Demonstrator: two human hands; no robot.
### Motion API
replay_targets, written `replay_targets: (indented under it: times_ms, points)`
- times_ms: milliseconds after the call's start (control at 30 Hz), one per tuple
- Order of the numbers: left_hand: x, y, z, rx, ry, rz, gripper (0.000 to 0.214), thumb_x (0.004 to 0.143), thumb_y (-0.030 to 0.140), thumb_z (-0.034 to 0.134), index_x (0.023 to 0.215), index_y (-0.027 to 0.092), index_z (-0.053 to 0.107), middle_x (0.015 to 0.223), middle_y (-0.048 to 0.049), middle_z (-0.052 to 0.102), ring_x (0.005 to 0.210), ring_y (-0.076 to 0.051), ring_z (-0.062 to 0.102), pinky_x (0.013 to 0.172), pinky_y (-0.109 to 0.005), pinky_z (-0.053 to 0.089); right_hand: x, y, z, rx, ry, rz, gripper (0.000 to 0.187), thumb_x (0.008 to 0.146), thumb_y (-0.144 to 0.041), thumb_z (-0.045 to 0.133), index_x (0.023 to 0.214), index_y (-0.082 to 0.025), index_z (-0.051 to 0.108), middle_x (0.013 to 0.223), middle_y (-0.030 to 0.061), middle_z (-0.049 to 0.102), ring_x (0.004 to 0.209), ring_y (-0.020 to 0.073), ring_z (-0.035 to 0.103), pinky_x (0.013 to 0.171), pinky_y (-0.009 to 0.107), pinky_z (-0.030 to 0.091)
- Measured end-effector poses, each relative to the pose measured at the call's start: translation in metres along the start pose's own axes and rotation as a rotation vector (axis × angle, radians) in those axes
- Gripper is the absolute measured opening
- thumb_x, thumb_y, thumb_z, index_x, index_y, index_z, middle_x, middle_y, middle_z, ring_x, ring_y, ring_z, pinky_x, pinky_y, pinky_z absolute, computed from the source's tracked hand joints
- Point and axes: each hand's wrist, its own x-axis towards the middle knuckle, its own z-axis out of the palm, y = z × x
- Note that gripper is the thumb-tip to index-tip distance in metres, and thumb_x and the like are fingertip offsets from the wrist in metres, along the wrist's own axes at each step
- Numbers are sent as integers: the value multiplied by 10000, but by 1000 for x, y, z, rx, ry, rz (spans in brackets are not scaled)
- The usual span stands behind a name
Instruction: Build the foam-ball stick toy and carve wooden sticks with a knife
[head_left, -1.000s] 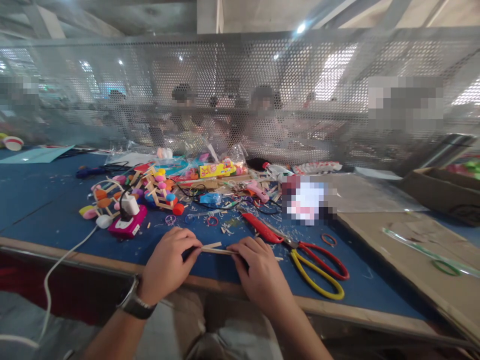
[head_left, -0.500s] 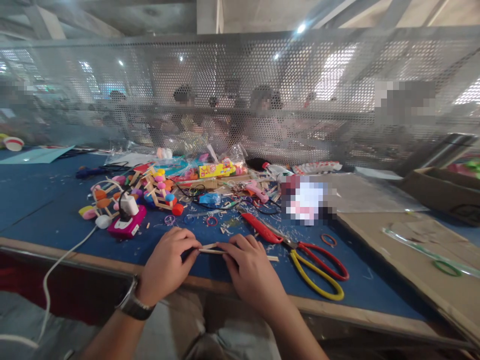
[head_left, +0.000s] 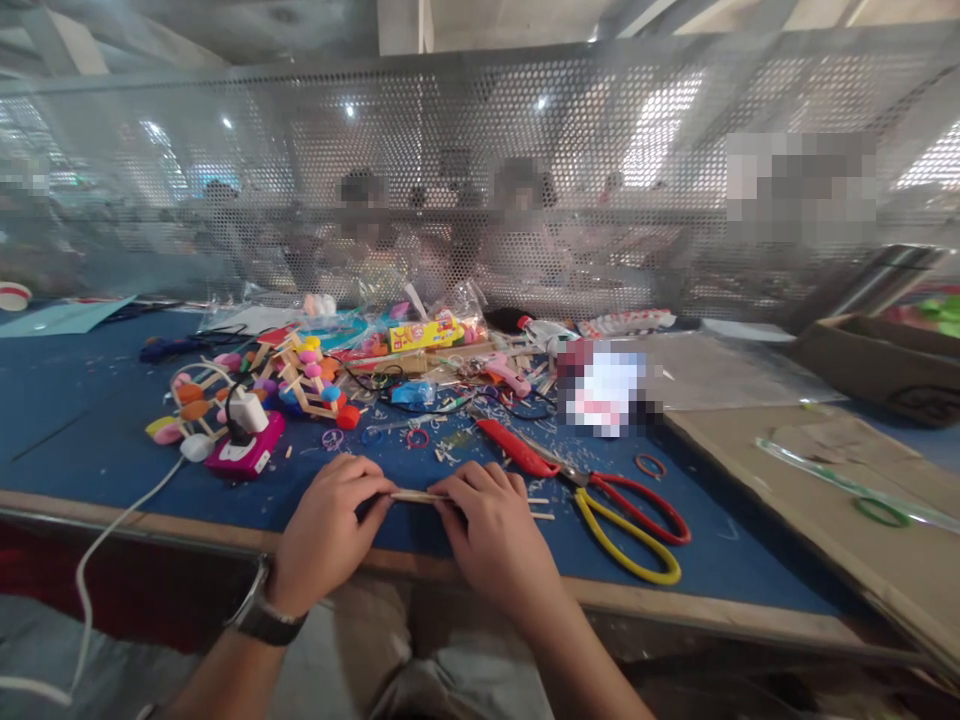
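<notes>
While the stick-and-ball model (head_left: 300,375) is standing apart | left hand (head_left: 330,535) and right hand (head_left: 491,530) are each pinching one end of the wooden sticks (head_left: 416,496) | this piece is seemingly only beginning.

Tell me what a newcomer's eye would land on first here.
Front and centre, the left hand and right hand pinch a thin wooden stick between them, low over the blue table. Just right of them lie scissors with one red and one yellow handle. At the back left stands a bright model of sticks and coloured balls, in front of a perforated metal screen.
</notes>
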Motion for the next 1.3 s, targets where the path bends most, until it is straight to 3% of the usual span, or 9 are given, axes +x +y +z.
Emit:
replay_targets:
  times_ms: [333, 967, 1300]
  points:
    - [1, 0, 1, 37, 46, -42, 107, 912, 150, 684, 824, 207, 705, 865, -12, 691, 882, -210, 629, 818, -326, 491, 0, 2, 4, 41, 77, 5, 119, 968, -166, 695, 924, -259, 754, 946, 22, 733, 901, 250, 578, 838, 391, 304]
    - [-1, -1, 0, 9, 52, -22, 145, 926, 173, 693, 808, 222, 762, 845, -13, 708, 845, -194, 639, 789, -318, 493, 3, -1, 6, 78, 68, 71, 152, 947, -124, 703, 845, -230, 738, 898, 22, 732, 880, 239, 580, 805, 372, 289]
    - [-2, 0, 0, 17, 57, -24, 136, 920, 178, 695, 810, 219, 763, 840, -20, 710, 843, -198, 641, 781, -318, 500, 0, 0, 9, 43, 87, 23, 141, 967, -149, 685, 865, -230, 739, 901, 20, 725, 872, 235, 570, 816, 376, 293]
